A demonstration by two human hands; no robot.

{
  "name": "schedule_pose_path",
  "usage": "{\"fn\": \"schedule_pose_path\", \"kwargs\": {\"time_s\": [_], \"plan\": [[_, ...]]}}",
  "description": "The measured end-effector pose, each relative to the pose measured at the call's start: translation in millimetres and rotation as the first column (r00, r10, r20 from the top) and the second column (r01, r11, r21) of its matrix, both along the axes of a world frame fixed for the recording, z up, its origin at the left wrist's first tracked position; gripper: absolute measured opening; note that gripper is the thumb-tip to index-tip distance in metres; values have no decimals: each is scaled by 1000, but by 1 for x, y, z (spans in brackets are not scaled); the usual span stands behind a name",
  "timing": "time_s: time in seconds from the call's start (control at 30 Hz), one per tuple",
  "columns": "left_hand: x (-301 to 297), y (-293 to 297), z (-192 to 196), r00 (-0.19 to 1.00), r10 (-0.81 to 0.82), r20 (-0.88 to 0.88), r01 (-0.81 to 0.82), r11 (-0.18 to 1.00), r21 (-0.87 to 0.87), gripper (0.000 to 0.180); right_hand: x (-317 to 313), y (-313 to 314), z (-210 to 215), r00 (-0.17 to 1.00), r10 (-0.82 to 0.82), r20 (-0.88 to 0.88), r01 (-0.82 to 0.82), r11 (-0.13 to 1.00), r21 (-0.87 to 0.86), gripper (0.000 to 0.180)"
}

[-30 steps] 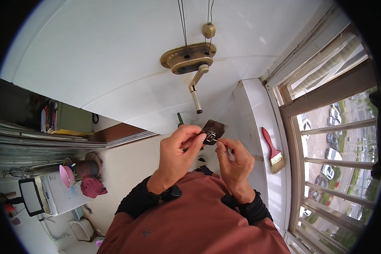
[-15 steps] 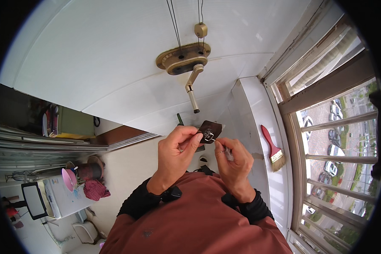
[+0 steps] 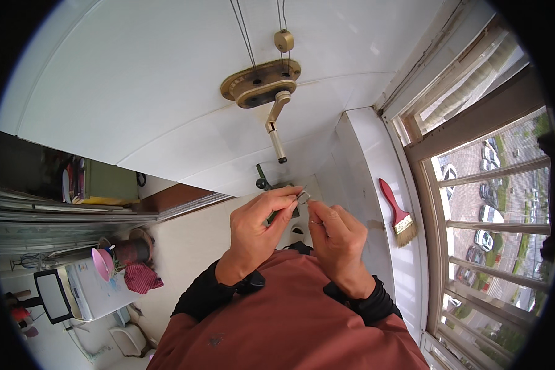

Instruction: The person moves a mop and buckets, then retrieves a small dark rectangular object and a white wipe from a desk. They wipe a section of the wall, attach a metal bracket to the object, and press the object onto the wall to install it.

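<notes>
Level with my chest, my left hand [image 3: 256, 228] pinches a small piece with a silvery metal fitting [image 3: 303, 197] between thumb and fingers. The piece is turned nearly edge-on, so its broad dark face is hidden. Close to its right side, my right hand [image 3: 340, 240] has thumb and forefinger pressed together. Whatever is between those fingertips is too small or covered to make out. Beyond my hands, a brass-coloured winch with an oval plate [image 3: 262, 83] is fixed to the white wall, its crank handle [image 3: 277, 143] hanging down.
Thin cables run up from the winch past a small round brass fitting [image 3: 283, 41]. A red-handled paintbrush [image 3: 396, 213] lies on the white ledge [image 3: 376, 145] beside the barred window. Behind my hands there is a green object [image 3: 262, 176]. A white appliance [image 3: 98, 287] stands at lower left.
The piece in my left hand has tilted from showing its dark brown flat face to nearly edge-on. My right hand has shifted slightly left, and the view has moved a little.
</notes>
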State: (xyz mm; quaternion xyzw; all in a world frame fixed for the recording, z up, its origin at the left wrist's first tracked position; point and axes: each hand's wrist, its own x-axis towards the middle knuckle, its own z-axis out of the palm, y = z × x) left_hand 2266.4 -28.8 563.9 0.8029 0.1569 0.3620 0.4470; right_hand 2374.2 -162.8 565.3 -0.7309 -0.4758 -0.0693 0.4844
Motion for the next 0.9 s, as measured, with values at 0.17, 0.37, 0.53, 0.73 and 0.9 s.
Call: {"fn": "schedule_pose_path", "kwargs": {"time_s": [0.17,0.37,0.53,0.73,0.9], "plan": [[-4,-4,0,998,3,-57,-11,991,-135,6,3,0,2,998,-3,69,2,1000,10,32],[-5,-3,-7,997,-31,-75,2,934,-358,6,3,3,-5,999,2,-48,-3,1000,-25,24],[-2,4,-11,997,-21,74,66,733,-677,12,6,3,-12,833,-84,-547,73,996,-42,13],[-4,12,-5,993,-109,53,109,601,-792,15,10,-2,-9,546,56,-836,-25,998,50,19],[-4,12,-3,991,-126,46,115,620,-776,11,8,0,-10,519,21,-854,-31,1000,7,19]]}}
